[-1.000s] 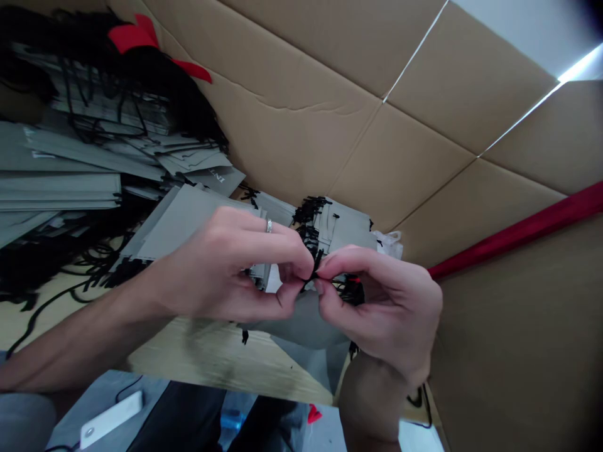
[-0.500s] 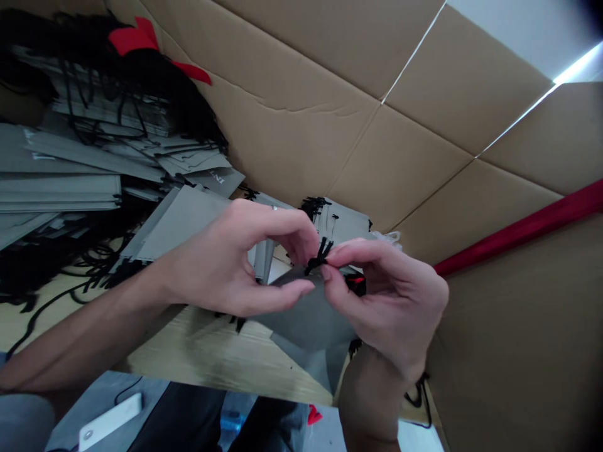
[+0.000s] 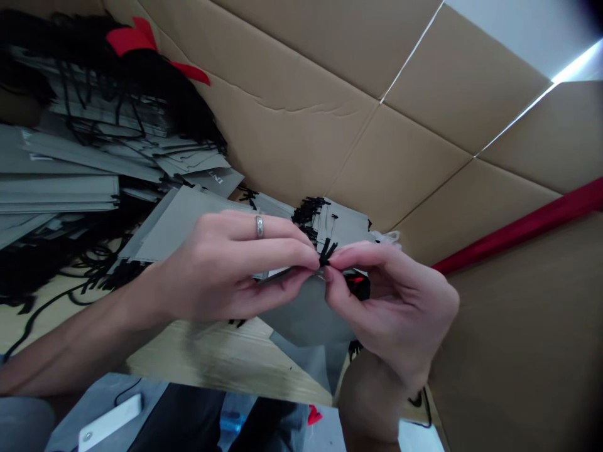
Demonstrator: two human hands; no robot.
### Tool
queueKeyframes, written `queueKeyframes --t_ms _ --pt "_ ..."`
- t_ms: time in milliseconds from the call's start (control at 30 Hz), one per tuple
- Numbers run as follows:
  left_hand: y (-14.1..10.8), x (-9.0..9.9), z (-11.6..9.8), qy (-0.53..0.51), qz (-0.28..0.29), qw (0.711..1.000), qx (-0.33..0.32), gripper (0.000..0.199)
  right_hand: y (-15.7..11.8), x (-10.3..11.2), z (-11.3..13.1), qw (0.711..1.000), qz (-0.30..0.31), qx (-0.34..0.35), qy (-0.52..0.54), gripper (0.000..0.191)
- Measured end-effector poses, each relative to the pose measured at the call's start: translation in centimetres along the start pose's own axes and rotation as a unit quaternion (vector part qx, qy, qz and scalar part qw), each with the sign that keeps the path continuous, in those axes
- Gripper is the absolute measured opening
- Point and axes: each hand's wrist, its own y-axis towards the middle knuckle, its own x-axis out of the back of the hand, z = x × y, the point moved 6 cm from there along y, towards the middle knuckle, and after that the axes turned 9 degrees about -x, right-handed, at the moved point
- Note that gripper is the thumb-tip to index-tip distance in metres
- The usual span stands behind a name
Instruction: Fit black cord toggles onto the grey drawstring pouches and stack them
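Grey paper bag (image 3: pixel 306 314) sits between both hands just above the wooden table edge (image 3: pixel 221 361), its black cord end (image 3: pixel 326 252) poking up at the top rim. Left hand (image 3: pixel 226 276) pinches the rim flat, thumb under and fingers over; right hand (image 3: pixel 396 301) is clenched on the cord tuft at the same spot. Best kept tight: fingertips close together, rim flat, cord short. Count: one bag in hand, one ring (image 3: pixel 259 227), two hands, finished bags stacked (image 3: pixel 61 182) too many to count, one white device (image 3: pixel 110 417) below.
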Motion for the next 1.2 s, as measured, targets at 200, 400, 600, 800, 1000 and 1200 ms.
queueKeyframes --t_ms 200,400,600,800,1000,1200 --pt "-0.4 0.1 -0.5 0.042 0.012 0.999 -0.009 0.011 0.0 -0.3 0.0 1.000 0.004 0.000 -0.004 0.031" --pt "0.3 0.4 -0.2 -0.008 -0.014 1.000 0.007 0.015 0.2 -0.4 0.1 0.999 0.018 0.001 0.035 0.033" --pt "1.0 0.1 0.6 -0.108 -0.030 0.994 0.004 0.021 0.3 -0.5 0.2 0.998 0.019 0.005 0.053 0.031" --pt "1.1 0.2 1.1 -0.145 -0.039 0.989 -0.005 0.020 0.6 -0.7 0.1 0.995 0.022 -0.007 0.098 0.034" --pt "0.8 0.1 0.9 -0.134 -0.023 0.991 -0.006 0.020 0.6 -0.9 -0.3 0.994 0.025 0.001 0.108 0.035" --pt "0.6 -0.9 2.3 -0.195 0.068 0.967 0.150 0.017 0.4 -0.1 -0.1 0.995 -0.050 0.022 0.080 0.030"
